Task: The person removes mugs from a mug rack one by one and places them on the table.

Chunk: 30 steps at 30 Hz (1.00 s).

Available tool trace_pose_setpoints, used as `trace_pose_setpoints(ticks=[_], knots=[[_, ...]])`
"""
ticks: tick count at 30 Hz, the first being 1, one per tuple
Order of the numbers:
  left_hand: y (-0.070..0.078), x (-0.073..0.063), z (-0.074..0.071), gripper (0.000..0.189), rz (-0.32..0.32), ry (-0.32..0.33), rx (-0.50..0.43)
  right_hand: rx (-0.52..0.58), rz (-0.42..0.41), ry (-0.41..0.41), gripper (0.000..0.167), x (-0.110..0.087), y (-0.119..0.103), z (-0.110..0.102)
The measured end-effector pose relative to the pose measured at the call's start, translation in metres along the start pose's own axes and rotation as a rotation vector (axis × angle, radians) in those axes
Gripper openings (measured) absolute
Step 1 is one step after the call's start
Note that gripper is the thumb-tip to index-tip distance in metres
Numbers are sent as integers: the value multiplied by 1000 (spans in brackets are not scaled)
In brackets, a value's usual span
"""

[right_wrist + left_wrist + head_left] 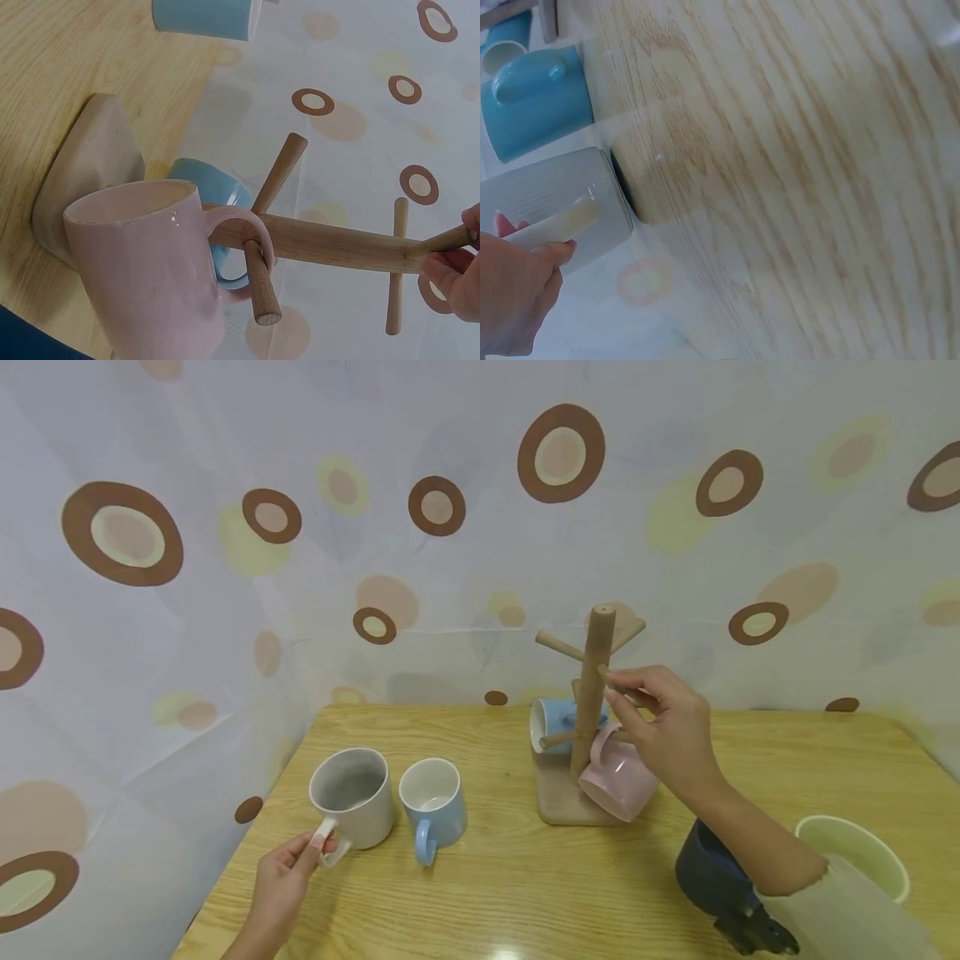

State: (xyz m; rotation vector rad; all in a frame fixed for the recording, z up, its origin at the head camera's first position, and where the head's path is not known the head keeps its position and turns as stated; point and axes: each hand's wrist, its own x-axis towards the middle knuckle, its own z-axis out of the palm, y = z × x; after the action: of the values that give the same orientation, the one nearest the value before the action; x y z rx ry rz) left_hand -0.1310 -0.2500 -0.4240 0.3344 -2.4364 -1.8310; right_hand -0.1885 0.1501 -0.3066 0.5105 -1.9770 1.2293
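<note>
My left hand grips the handle of a large white mug that stands upright on the table. A light blue mug stands just to its right, its handle facing me. At the wooden mug tree, my right hand pinches one of the upper pegs between thumb and fingers. From a lower peg a pink mug hangs by its handle, tilted. Behind the post another blue mug hangs on its side, partly hidden by the post.
On the right, a dark blue mug and a pale green vessel stand on the wooden table, partly hidden by my right arm. A patterned sheet forms the backdrop.
</note>
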Motion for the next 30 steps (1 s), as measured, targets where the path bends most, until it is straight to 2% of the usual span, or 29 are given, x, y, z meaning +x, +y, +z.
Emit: trace_pose_setpoints(ticks=[8, 13, 20, 30], knots=[[-3, 1, 0, 38, -21, 6, -14, 4, 9, -1, 14, 0, 0, 0], [-4, 1, 0, 38, -11, 9, -25, 7, 11, -4, 14, 0, 0, -1], [-5, 2, -3, 40, -16, -27, -29, 14, -7, 1, 14, 1, 0, 0], [-8, 2, -6, 42, -15, -42, 5, 24, -11, -6, 14, 0, -2, 0]])
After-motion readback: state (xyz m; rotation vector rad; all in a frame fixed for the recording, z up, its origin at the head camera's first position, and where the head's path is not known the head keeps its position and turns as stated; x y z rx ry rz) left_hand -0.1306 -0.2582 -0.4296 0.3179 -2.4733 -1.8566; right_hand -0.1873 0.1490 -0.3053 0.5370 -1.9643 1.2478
